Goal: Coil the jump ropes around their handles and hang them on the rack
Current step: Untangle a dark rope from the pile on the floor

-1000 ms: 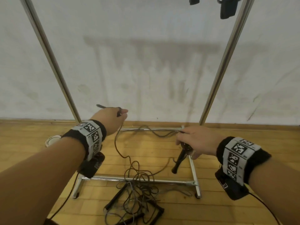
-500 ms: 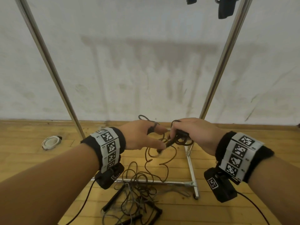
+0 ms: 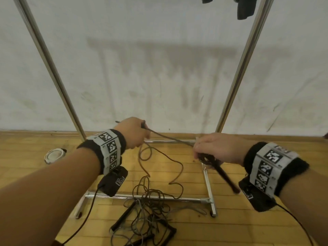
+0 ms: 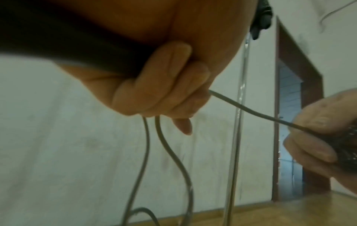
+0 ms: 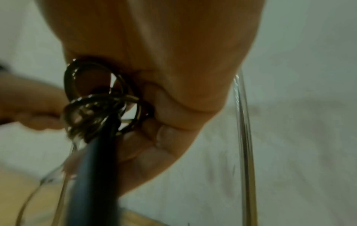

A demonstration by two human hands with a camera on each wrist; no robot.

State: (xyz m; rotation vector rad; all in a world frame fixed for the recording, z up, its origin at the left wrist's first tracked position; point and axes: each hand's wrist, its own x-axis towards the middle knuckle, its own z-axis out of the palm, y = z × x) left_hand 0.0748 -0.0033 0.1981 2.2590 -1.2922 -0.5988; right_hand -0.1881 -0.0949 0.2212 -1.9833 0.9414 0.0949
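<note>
The right hand (image 3: 218, 148) is grasping a black handle (image 3: 224, 173) near its upper end, with the handle slanting down and out below the fist in front of the rack (image 3: 206, 178). Several turns of dark rope (image 3: 170, 137) are lying coiled (image 5: 100, 105) around the top of that handle, against the curled fingers (image 5: 166, 137). The left hand (image 3: 132, 133) is clenching around the same rope, fingers (image 4: 160, 91) curled in. From this fist a taut stretch is running straight across to the right hand, above the rack's rear floor bar. Below the left hand, two slack strands (image 4: 170, 152) are hanging down and trailing across the wooden floor (image 3: 26, 153) inside the rack's base frame. They are running into a tangled pile of ropes and black handles (image 3: 145, 215) lying across and in front of the rack's front floor bar. A small round white object (image 3: 54, 155) is sitting on the floor to the left of the rack's left upright. Dark items (image 3: 245, 8) are hanging near the top of the rack's right upright; they are too cropped to identify.
</note>
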